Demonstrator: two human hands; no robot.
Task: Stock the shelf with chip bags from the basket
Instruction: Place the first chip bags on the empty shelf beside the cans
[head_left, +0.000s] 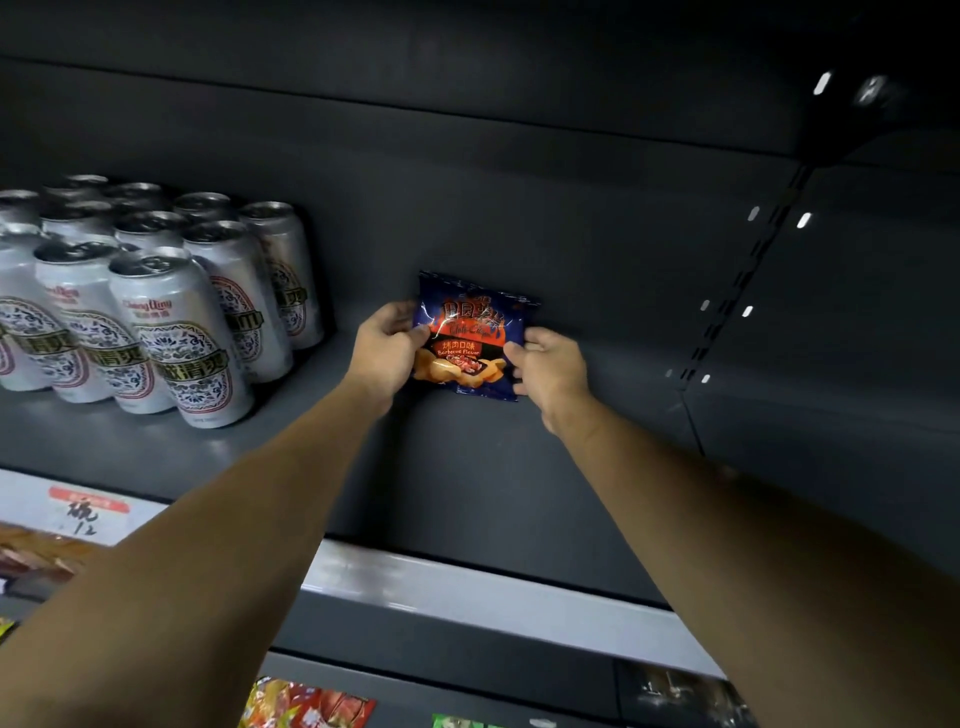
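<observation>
Gripping the chip bag (475, 338) by both side edges: curled round the left edge with the left hand (387, 353), pinched at the lower right edge with the right hand (550, 374). Held upright between the hands, printed face outward, close to the back panel of the dark shelf (467, 467). Touching the shelf deck or just clear of it: cannot tell. Standing well apart, left of the left hand: silver cans (156, 312).

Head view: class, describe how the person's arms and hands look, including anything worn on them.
The left hand and right hand wear no gloves, and no watch or bracelet shows at the wrists. The left forearm and right forearm show no sleeves up to the frame's edge.
</observation>
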